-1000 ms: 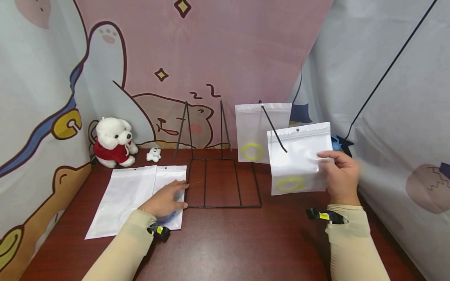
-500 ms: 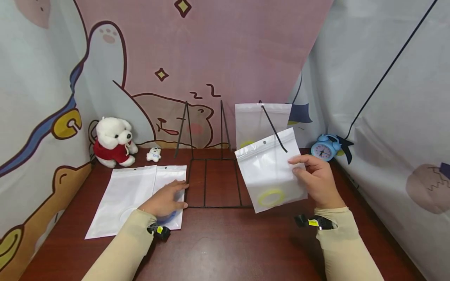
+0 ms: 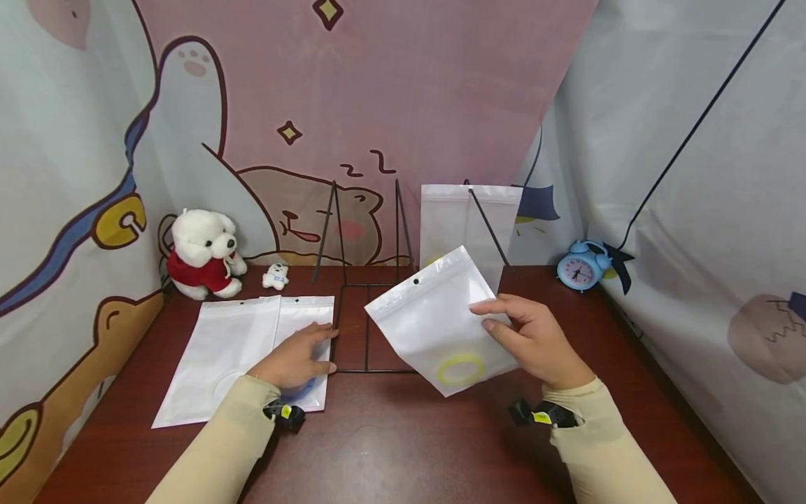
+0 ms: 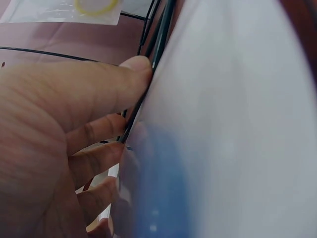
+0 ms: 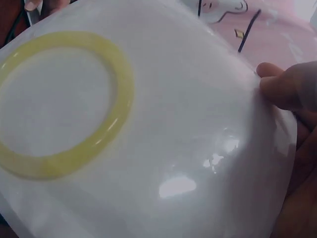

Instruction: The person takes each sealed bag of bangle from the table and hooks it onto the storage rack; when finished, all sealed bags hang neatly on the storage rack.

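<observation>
In the head view, my right hand [image 3: 529, 339] pinches the right edge of a white zip bag [image 3: 422, 322] between thumb and fingers. The bag tilts in the air, and a yellow ring [image 3: 462, 369] shows through it. Behind it stands a black wire rack [image 3: 367, 329] with upright prongs; another zip bag [image 3: 460, 224] hangs on its right prong. My left hand [image 3: 292, 360] rests over a zip bag [image 3: 305, 313] with something blue inside, fingertips touching the rack's left edge. Its thumb [image 4: 119, 84] lies along the wire in the left wrist view.
A larger white zip bag [image 3: 220, 343] lies flat at the left, overlapping the one under my left hand. Behind stand a white plush dog [image 3: 204, 252] in red and a small white figurine [image 3: 275, 277]. A blue alarm clock [image 3: 581, 266] stands at the back right.
My right hand has carried its zip bag left and slightly down, from beside the right prong to in front of the rack, tilting it further. The left hand has stayed put.
</observation>
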Tool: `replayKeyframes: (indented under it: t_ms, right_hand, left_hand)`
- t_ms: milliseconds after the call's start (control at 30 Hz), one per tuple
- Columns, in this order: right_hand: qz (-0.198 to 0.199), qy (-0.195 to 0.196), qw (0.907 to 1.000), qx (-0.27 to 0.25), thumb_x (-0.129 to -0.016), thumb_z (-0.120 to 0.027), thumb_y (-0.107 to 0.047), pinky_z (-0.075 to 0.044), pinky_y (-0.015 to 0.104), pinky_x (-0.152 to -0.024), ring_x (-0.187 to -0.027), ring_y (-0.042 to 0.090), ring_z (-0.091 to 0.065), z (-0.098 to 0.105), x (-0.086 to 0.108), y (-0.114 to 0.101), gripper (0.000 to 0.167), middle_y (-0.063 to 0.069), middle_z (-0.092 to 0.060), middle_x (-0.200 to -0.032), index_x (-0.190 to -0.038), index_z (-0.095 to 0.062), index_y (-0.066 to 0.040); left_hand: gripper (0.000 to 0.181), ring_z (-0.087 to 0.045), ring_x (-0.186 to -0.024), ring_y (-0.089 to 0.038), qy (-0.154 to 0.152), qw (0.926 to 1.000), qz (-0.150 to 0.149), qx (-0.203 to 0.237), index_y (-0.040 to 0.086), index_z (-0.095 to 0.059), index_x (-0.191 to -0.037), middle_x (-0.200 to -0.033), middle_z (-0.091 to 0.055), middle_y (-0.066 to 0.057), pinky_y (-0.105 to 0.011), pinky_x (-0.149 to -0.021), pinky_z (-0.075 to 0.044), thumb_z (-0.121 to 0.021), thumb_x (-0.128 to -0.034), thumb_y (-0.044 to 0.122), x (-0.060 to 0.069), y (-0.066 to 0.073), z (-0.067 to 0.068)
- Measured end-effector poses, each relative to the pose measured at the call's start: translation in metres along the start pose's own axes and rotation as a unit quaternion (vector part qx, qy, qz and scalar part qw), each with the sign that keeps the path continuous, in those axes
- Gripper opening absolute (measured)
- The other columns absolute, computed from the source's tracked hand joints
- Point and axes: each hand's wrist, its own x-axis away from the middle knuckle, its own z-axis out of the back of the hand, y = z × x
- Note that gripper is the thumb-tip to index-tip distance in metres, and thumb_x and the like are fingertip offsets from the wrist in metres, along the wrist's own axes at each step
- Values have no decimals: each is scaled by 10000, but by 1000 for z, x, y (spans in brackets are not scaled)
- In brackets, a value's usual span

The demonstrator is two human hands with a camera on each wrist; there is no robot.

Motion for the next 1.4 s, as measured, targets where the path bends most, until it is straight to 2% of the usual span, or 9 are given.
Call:
replayKeyframes:
  t_ms: [167,333,500,833,1100,1167,1300,1400]
  right_hand:
    - [496,-58,9984,283,-908,-644,166,-646,291,-732,-914,148,-701,-4,2,-12,417,70,-739,-1124,-1218,-784,-76]
    - [867,11,9961,133,-890,-628,198,-648,298,-740,-930,152,-708,-5,5,-20,439,46,-748,-1154,-1196,-790,-70]
    - [1060,192,9942,-37,-872,-619,228,-653,327,-767,-968,160,-727,-5,7,-24,439,45,-750,-1207,-1192,-783,-24]
    - [918,215,9955,40,-898,-632,199,-649,320,-790,-1026,155,-708,-6,6,-25,477,85,-716,-1239,-1319,-722,-7]
    - [696,-60,9975,93,-931,-621,168,-652,408,-817,-1125,174,-692,-8,4,-18,569,84,-665,-1360,-1447,-646,-69]
    - [701,-108,9974,130,-924,-616,175,-645,374,-850,-1150,167,-679,-9,3,-17,601,96,-657,-1380,-1472,-625,-74]
    - [777,-95,9965,306,-898,-610,194,-601,231,-905,-1171,129,-648,-11,1,-13,667,113,-653,-1403,-1508,-587,-74]
    - [839,28,9952,504,-880,-614,197,-580,176,-866,-1130,109,-634,-12,0,-12,673,117,-669,-1380,-1496,-600,-73]
  left_hand:
    - [698,-279,-1553,-511,10,10000,-48,-8,17,-523,-1537,-1641,-412,-247,-679,-1233,-264,-789,-930,234,0,-1,0]
    - [689,-303,-1537,-526,68,9997,-224,-121,9,-529,-1528,-1638,-419,-244,-681,-1225,-278,-787,-933,242,-1,-4,-2]
    - [685,-306,-1535,-527,90,9996,-245,-98,10,-534,-1525,-1633,-424,-247,-679,-1226,-278,-785,-930,239,-1,-4,-2]
    - [689,-286,-1544,-527,57,9998,-192,-81,10,-525,-1532,-1641,-409,-251,-687,-1226,-270,-782,-932,231,-2,-5,-3]
    - [692,-282,-1548,-521,51,9998,-154,-61,13,-525,-1534,-1643,-408,-248,-684,-1229,-267,-785,-931,230,-2,-5,-3]
    - [694,-283,-1548,-520,47,9999,-140,-50,13,-524,-1535,-1642,-408,-250,-684,-1229,-267,-786,-930,228,-1,-4,-3]
    - [691,-290,-1545,-520,53,9999,-120,-39,11,-526,-1533,-1636,-413,-257,-680,-1230,-269,-785,-928,224,0,-2,-2]
    - [692,-293,-1544,-520,51,9999,-118,-64,11,-525,-1533,-1634,-416,-258,-679,-1229,-271,-784,-929,226,0,-1,-1]
